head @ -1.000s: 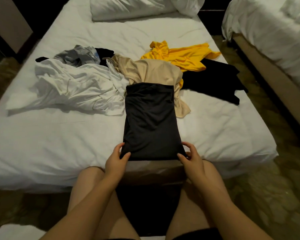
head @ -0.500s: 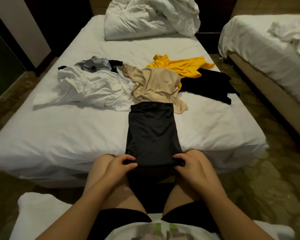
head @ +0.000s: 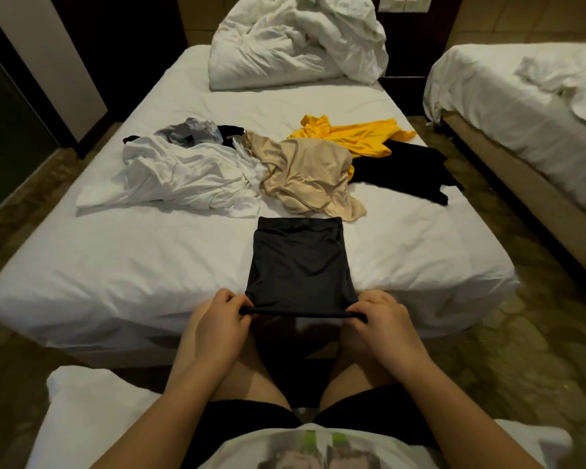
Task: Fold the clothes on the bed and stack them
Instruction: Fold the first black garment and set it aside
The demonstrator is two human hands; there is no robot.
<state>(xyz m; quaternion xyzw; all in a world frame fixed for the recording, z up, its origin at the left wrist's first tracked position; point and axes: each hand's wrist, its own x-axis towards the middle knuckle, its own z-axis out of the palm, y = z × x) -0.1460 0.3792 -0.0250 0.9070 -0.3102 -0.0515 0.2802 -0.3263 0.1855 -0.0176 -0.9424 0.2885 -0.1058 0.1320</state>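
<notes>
Left hand [head: 222,319] and right hand [head: 383,318] each pinch a near corner of the dark folded garment [head: 300,265] lying flat at the bed's [head: 115,265] front edge, unfolded clothes pile [head: 251,164] beyond it.

white duvet [head: 298,38]: crumpled heap | second bed [head: 521,106]: right, rumpled sheet | switch plate [head: 405,2]: wall, top | floor [head: 487,367]: brown, patterned
</notes>
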